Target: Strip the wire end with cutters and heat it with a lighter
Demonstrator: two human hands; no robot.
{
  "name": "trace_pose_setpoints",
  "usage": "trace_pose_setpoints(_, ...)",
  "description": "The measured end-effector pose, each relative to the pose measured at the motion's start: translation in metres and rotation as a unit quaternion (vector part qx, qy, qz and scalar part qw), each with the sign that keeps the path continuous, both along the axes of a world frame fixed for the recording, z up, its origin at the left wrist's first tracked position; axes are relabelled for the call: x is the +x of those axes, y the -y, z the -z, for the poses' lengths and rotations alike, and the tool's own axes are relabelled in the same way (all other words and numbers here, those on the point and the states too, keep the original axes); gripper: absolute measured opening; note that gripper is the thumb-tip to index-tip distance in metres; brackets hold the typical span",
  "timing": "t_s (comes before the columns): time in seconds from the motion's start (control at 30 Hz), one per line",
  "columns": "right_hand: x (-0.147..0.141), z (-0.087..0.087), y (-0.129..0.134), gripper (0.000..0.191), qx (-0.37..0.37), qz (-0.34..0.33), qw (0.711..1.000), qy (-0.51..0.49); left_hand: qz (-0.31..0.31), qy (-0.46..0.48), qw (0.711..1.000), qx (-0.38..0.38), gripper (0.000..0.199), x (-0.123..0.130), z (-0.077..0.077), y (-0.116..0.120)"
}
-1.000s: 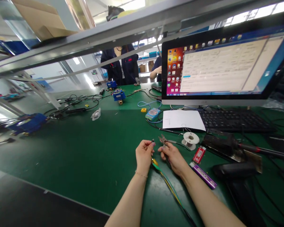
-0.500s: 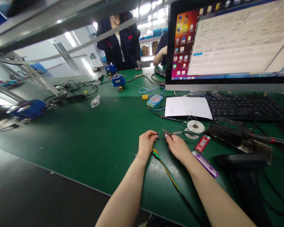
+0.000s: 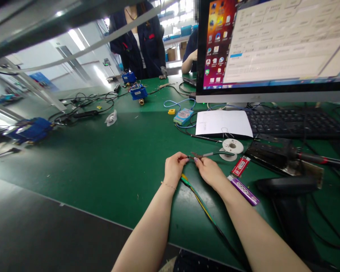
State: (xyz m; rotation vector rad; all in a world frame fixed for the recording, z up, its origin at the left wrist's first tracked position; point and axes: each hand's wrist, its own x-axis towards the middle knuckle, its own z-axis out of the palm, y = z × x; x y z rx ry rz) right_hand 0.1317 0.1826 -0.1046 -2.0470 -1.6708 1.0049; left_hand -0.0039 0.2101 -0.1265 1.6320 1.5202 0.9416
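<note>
Green tabletop (image 3: 107, 158): we pinch the wire (image 3: 187, 180) end in our left hand (image 3: 174, 170), right hand (image 3: 209, 172) gripping the cutters (image 3: 204, 154); keep both steady and close

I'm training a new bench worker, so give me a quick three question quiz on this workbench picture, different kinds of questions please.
1. True or false: the left hand and right hand meet at a bundle of yellow and green wires.
2. What lies nearest beyond the right hand? A) white solder spool B) blue device C) keyboard
3. Fill in: the sheet of paper partly covers the ______.

Key: 1 true; 2 A; 3 keyboard.
</note>
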Motion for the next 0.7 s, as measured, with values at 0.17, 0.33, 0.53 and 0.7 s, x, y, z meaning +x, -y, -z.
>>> trace_pose_setpoints(0.17, -0.0008, -0.0011, -0.0010, 0.034, -0.005, -0.006, 1.000, 0.007, 0.005, -0.004, 1.000, 0.005, 0.006, 0.0002, 0.0005, 0.0000)
trace_pose_setpoints(0.33, -0.0013, -0.0050, -0.0010, 0.034, -0.014, -0.011, 1.000, 0.013, 0.003, -0.006, 1.000, 0.008, 0.005, 0.0002, 0.0019, 0.0001)
trace_pose_setpoints(0.53, -0.0011, -0.0042, -0.0011, 0.036, -0.015, -0.011, 1.000, 0.015, 0.009, -0.016, 1.000, 0.021, 0.006, -0.0006, 0.0025, 0.0002)
trace_pose_setpoints(0.7, -0.0016, -0.0037, -0.0004, 0.035, -0.013, -0.013, 1.000, 0.018, 0.014, -0.034, 0.998, 0.040, 0.007, -0.0010, 0.0053, -0.0006)
